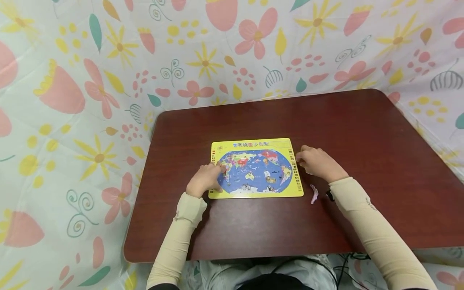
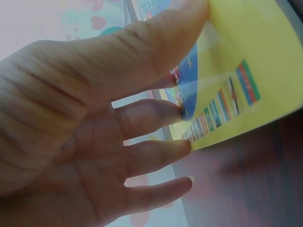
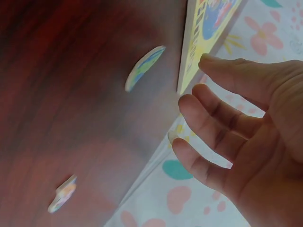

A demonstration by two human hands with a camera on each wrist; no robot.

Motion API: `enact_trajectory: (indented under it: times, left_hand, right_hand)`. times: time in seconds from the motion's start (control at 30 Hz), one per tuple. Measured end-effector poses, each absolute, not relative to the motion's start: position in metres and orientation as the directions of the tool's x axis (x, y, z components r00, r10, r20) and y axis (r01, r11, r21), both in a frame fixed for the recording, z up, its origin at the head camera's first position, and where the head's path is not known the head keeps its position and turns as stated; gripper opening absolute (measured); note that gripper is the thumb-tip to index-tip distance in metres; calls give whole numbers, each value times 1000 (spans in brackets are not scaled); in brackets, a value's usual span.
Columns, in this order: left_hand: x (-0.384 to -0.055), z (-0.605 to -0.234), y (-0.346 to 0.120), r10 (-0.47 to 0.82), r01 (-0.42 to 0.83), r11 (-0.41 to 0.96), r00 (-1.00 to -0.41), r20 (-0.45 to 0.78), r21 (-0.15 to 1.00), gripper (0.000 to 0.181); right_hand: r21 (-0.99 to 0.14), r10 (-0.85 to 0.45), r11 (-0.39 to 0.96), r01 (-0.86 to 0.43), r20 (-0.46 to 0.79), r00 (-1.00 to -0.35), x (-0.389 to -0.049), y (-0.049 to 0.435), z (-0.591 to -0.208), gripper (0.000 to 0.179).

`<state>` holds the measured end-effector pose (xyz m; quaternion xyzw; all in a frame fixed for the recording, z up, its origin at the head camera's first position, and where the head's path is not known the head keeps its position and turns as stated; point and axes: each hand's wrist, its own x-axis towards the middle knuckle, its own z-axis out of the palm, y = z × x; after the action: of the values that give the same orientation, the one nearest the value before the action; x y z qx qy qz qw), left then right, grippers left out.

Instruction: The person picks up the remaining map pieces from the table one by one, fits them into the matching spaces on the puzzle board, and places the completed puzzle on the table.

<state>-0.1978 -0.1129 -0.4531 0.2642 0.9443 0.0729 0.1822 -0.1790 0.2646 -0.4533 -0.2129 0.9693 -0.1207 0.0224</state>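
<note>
A yellow-bordered world map puzzle board (image 1: 255,195) lies flat on the table. My left hand (image 1: 206,177) is at its left side, the thumb and fingertips on the printed face and border; in the left wrist view the fingers (image 2: 154,113) are spread and fairly straight. Just off the right edge is my right hand (image 1: 318,161), thumb tip close to the border, fingers loosely bent, no object visible between them in the right wrist view. On the table below that hand lies a small pinkish puzzle piece (image 1: 314,194). A green and blue puzzle piece (image 3: 144,67) lies nearer the board.
A dark reddish-brown table (image 1: 232,231) with rounded corners carries the board. Behind and beside it hangs a floral-patterned cloth (image 1: 98,137). Dark cables (image 1: 346,266) run below the front edge at the right.
</note>
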Motion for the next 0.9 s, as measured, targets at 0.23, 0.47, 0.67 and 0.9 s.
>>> enact_trajectory:
  times: [0.23, 0.47, 0.67, 0.9]
  left_hand:
    - [-198, -451, -112, 530, 481, 848, -789, -310, 224, 74]
    - [-196, -452, -112, 525, 469, 850, -790, -316, 240, 74]
    - [-196, -452, -113, 537, 479, 842, -791, -295, 249, 72]
    - [-197, -453, -114, 534, 472, 843, -791, -299, 256, 73]
  right_hand:
    - [-250, -402, 887, -387, -7, -916, -168, 279, -455, 13]
    - [-264, -386, 893, -365, -32, -922, -155, 292, -457, 16]
    - [-285, -388, 883, -372, -1, -921, -149, 295, -462, 16]
    - [-292, -373, 890, -349, -29, -927, -153, 294, -465, 12]
